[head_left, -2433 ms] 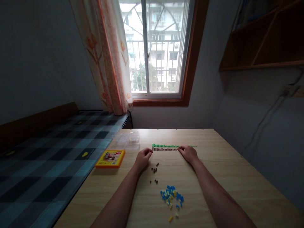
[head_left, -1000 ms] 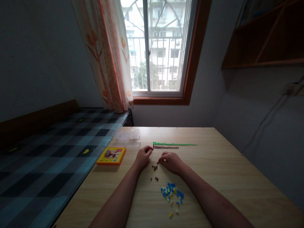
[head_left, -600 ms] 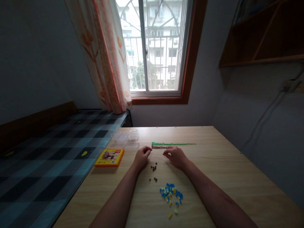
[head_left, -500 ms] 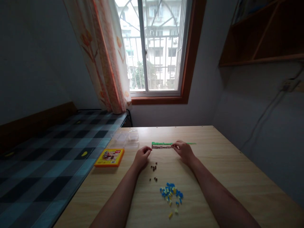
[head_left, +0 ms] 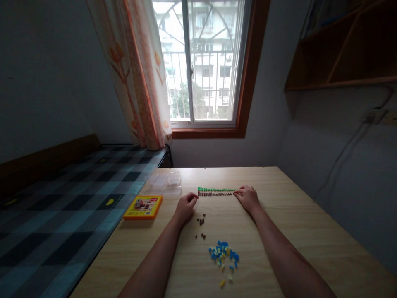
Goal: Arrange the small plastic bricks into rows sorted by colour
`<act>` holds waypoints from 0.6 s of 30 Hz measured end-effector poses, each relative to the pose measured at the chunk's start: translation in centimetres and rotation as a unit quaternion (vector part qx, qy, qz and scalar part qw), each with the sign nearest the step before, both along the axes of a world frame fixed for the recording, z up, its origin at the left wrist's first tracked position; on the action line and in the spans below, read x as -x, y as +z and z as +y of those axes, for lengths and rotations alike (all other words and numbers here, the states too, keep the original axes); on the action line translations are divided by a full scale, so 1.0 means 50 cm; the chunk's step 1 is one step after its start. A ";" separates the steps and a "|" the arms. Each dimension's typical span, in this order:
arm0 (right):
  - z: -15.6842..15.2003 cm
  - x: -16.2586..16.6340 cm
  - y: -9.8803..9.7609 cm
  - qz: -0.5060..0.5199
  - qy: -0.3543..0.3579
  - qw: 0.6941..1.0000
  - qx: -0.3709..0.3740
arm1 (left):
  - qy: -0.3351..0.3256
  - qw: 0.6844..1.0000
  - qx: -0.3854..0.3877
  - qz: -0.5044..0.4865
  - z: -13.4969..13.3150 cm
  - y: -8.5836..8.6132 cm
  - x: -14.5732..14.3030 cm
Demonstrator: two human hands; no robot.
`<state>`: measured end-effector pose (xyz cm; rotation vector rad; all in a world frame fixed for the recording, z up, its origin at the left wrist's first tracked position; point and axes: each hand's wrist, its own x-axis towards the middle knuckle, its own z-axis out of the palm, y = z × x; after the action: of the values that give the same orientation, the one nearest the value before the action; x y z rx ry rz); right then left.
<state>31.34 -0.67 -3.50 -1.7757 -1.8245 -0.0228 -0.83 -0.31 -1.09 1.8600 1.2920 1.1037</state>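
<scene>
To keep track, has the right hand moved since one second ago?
Yes: right hand moved right and forward, from the loose brown bricks to the right end of the brown row.

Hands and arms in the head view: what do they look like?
The left hand and right hand are bare: no gloves or watch visible; rings, I can't tell. The left arm and right arm show no sleeves or cables and taper towards the wrists.

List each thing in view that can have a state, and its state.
Brown row, lined up
Green row, lined up
Loose brown pieces, scattered
Blue and yellow pieces, loosely heaped
Yellow box, flat, looks shut
Clear plastic, lying flat
Curtain, drawn aside
Window, open or shut unclear
Left hand, curled
Right hand, curled, grip unclear
</scene>
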 end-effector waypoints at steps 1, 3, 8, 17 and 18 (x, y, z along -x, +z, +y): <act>0.000 0.001 -0.001 -0.002 0.002 1.000 0.002 | 0.000 1.000 0.000 -0.001 0.000 0.000 0.000; 0.000 0.002 -0.002 -0.005 0.007 1.000 0.004 | -0.001 1.000 0.002 0.000 0.000 0.000 -0.001; 0.003 0.004 -0.005 -0.002 0.015 1.000 0.004 | 0.002 1.000 0.002 0.000 0.000 0.001 -0.001; 0.004 0.002 -0.006 0.011 0.016 1.000 -0.003 | 0.002 1.000 -0.005 0.009 0.001 -0.002 0.000; 0.003 0.002 -0.004 0.013 0.015 1.000 -0.006 | 0.001 1.000 -0.005 0.009 0.002 -0.002 0.000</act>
<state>31.24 -0.49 -3.72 -1.7325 -1.8297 0.0015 -0.82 -0.23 -1.21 1.8805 1.3009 1.0997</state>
